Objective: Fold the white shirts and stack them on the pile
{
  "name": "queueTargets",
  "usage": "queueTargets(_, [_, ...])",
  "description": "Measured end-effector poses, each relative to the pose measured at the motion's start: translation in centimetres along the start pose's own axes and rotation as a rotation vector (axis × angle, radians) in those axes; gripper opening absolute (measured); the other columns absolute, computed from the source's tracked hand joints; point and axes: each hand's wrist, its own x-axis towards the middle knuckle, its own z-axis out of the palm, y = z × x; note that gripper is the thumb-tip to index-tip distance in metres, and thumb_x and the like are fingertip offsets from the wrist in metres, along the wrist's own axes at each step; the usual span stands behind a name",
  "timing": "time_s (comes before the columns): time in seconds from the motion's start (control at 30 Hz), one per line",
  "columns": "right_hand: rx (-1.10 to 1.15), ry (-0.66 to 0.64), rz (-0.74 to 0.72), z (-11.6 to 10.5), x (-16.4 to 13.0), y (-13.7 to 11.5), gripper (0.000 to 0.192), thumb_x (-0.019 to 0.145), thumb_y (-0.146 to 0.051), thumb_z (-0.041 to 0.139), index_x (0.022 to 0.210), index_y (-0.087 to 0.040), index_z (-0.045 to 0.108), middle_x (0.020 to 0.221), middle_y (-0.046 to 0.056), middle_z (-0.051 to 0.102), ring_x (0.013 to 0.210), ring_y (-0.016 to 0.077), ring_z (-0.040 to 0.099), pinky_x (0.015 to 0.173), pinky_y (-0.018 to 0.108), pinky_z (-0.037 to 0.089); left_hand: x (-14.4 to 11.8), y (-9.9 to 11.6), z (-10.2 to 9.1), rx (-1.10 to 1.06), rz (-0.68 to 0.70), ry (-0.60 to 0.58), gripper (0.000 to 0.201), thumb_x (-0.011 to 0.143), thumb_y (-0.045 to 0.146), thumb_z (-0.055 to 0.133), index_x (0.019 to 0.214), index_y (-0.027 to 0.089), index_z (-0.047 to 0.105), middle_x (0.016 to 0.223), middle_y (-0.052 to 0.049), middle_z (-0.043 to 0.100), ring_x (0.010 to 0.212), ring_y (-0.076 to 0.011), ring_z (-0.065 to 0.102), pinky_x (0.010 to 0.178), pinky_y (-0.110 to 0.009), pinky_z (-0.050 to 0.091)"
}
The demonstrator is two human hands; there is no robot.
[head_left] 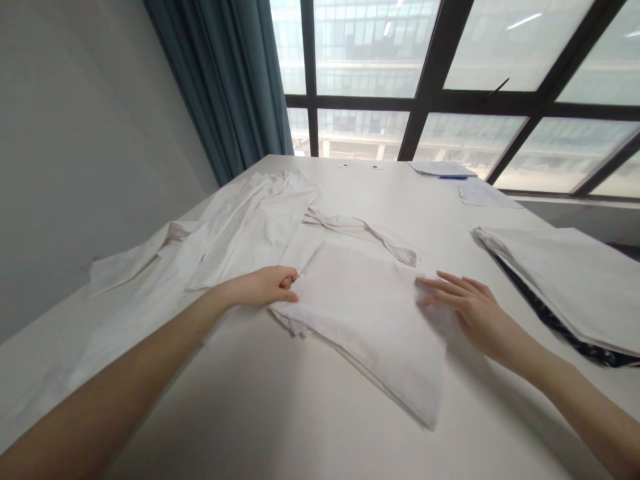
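1. A folded white cloth (367,313) was laid flat near the middle of a white table (260,413), one corner pointed toward the near edge.
2. The cloth's left edge was pinched by the left hand (265,285), fingers curled tight against the thumb (a fold of fabric was caught between them).
3. The cloth's right edge was touched by the right hand (470,308), palm down, its fingers held straight and slightly spread, with the fingertips laid on the fabric.
4. A loose white garment (225,233) was spread in wrinkles toward the table's left edge, and a twisted strip of it (365,233) was trailed just beyond the folded cloth.
5. A stack of folded cloths (560,283) (a dark layer was seen underneath) was set at the right edge.
6. Papers (480,193) and a blue pen (453,177) were left by the far edge, below the window (450,67).
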Motion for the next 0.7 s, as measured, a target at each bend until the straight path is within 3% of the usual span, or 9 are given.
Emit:
queueTargets(0.13, [0.045, 0.052, -0.057, -1.2, -0.3, -3.4, 0.048, 0.085, -0.004, 0.038, 0.118, -0.026, 0.065, 0.134, 0.008, 0.060, 0.127, 0.0297, 0.051, 0.096, 0.056, 0.045, -2.4, 0.3, 2.2, 0.056, -0.016, 0.085, 0.035, 0.074, 0.045, 0.059, 0.061, 0.022, 0.036, 0.057, 0.006, 0.039, 0.054, -0.0131, 0.038, 0.055, -0.025, 0.029])
queueTargets(0.23, [0.161, -0.084, -0.211, -1.3, -0.6, -7.2, 0.039, 0.092, -0.021, 0.049, 0.130, -0.028, 0.056, 0.140, 0.008, 0.054, 0.133, 0.0266, 0.044, 0.102, 0.050, 0.044, -3.3, 0.3, 3.2, 0.193, 0.027, 0.223, 0.041, 0.082, 0.050, 0.051, 0.057, 0.021, 0.037, 0.052, 0.005, 0.040, 0.053, -0.0131, 0.038, 0.070, -0.030, 0.036])
queueTargets(0.33, [0.214, -0.190, -0.291, -0.6, -0.9, -9.3, 0.050, 0.090, -0.029, 0.057, 0.139, -0.028, 0.049, 0.144, 0.007, 0.051, 0.137, 0.0278, 0.039, 0.107, 0.051, 0.040, -3.7, 0.5, 3.7, 0.241, 0.084, 0.369, 0.041, 0.084, 0.051, 0.047, 0.057, 0.021, 0.045, 0.054, 0.004, 0.048, 0.057, -0.0144, 0.045, 0.088, -0.037, 0.036])
queueTargets(0.5, [0.230, -0.152, -0.247, 0.6, -1.3, -8.7, 0.051, 0.090, -0.022, 0.055, 0.140, -0.027, 0.047, 0.141, 0.008, 0.053, 0.135, 0.0262, 0.042, 0.108, 0.051, 0.039, -4.0, 0.8, 4.5, -0.049, 0.070, 0.405, 0.038, 0.085, 0.056, 0.044, 0.078, 0.023, 0.061, 0.084, -0.002, 0.068, 0.088, -0.0225, 0.058, 0.087, -0.032, 0.043])
queueTargets(0.6, [0.263, -0.102, -0.245, 0.9, -1.3, -8.4, 0.045, 0.091, -0.031, 0.058, 0.135, -0.024, 0.052, 0.134, 0.010, 0.059, 0.131, 0.0270, 0.047, 0.106, 0.050, 0.042, -4.0, 0.5, 5.0, -0.106, 0.056, 0.353, 0.038, 0.082, 0.055, 0.050, 0.088, 0.021, 0.066, 0.095, -0.005, 0.070, 0.097, -0.0253, 0.059, 0.089, -0.033, 0.044])
queueTargets(0.7, [0.314, -0.027, -0.188, 1.0, -1.2, -8.3, 0.027, 0.093, -0.026, 0.054, 0.120, -0.021, 0.060, 0.119, 0.010, 0.066, 0.119, 0.0238, 0.056, 0.097, 0.042, 0.050, -3.9, 0.1, 5.3, -0.093, 0.055, 0.353, 0.040, 0.080, 0.056, 0.054, 0.091, 0.020, 0.066, 0.098, -0.007, 0.069, 0.099, -0.0271, 0.060, 0.091, -0.036, 0.044])
